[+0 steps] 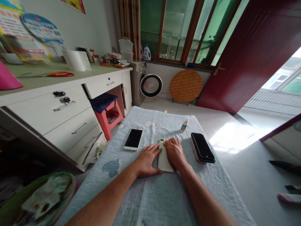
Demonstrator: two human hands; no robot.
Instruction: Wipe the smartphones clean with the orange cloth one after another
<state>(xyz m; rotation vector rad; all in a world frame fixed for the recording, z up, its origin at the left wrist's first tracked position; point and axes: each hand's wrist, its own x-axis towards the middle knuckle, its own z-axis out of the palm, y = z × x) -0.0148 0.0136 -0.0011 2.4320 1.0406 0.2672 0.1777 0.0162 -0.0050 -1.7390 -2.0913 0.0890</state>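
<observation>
Looking at pale phone [164,161] lying camera side up on cloth [145,194], between both hands; white phone [133,139] sits at 10 o'clock from it. Probably light, stiff, kinda slick, screen fragile tbh, so long edges seem best hold. Left hand [146,160] spread wide, bracing left side, forearm from 8. Right hand [175,153] half curled, fingertips near orange bit [165,142] at 12, can't tell if pinched; forearm from 5.

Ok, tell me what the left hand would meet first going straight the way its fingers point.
The left hand already touches the pale phone; just across it, the right hand looks like the first thing in that line, though depth is hard to judge from this single view.
</observation>
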